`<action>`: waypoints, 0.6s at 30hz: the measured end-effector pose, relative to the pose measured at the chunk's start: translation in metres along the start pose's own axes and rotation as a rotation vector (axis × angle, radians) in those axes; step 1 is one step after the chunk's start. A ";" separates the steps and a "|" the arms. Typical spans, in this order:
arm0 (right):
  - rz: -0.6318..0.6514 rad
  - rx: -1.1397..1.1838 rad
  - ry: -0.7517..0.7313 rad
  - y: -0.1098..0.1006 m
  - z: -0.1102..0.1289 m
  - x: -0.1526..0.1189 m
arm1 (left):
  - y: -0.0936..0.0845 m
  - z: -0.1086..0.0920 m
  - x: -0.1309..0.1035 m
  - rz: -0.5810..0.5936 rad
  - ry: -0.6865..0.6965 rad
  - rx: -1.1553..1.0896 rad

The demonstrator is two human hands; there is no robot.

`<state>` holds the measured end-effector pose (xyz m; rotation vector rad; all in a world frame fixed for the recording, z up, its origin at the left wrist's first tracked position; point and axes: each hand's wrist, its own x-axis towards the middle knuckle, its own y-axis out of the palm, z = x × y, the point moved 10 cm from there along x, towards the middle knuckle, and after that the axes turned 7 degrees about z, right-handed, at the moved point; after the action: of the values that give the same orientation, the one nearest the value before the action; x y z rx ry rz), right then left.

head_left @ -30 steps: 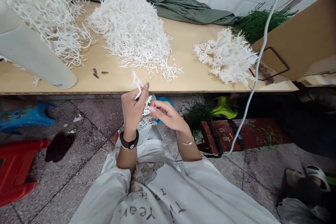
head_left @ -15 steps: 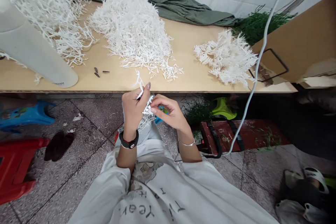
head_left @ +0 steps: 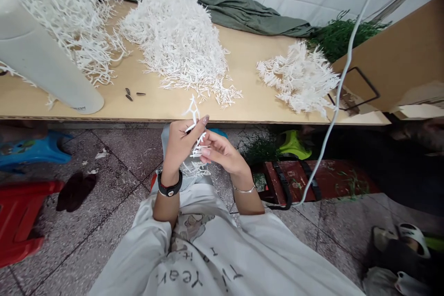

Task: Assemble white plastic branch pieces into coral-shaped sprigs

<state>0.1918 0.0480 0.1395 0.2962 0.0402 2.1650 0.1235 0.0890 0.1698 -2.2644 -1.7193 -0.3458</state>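
Note:
My left hand (head_left: 182, 141) is closed round a white branched plastic piece (head_left: 194, 113), whose forked tip sticks up above the thumb. Close against it on the right, my right hand (head_left: 222, 150) pinches small white sprigs (head_left: 197, 148) between thumb and fingers. Both hands are over my lap, just in front of the table edge. More white bits (head_left: 196, 169) lie on my lap below them. On the table (head_left: 243, 113) rest a large middle pile of white sprigs (head_left: 180, 37), a smaller pile (head_left: 298, 76) to the right and a stringier pile (head_left: 76, 23) at the left.
A white bottle (head_left: 45, 55) leans across the left front of the table, near a few dark seeds (head_left: 129, 95). A white cable (head_left: 335, 115) hangs down at the right, by a cardboard box (head_left: 409, 55). Stools and a red bench (head_left: 333, 178) stand below.
Both hands have shifted slightly; the forked white tip has moved a little to the right. My right fingers have closed in on the sprigs near my left hand.

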 end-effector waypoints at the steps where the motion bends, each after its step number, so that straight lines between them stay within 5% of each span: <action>1: -0.003 0.041 0.003 0.000 -0.002 0.000 | 0.000 -0.001 0.000 0.002 0.002 0.013; 7: -0.019 0.002 0.032 -0.004 -0.001 -0.001 | 0.003 -0.008 0.000 0.066 0.054 0.099; 12: 0.086 0.231 0.109 0.008 -0.014 -0.002 | 0.021 0.010 -0.003 0.237 -0.110 -0.331; 18: 0.085 0.440 0.045 0.016 -0.017 0.003 | 0.037 0.025 -0.006 0.218 -0.302 -0.666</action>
<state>0.1731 0.0427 0.1256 0.5066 0.5432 2.2320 0.1577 0.0833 0.1420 -3.0862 -1.6297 -0.6312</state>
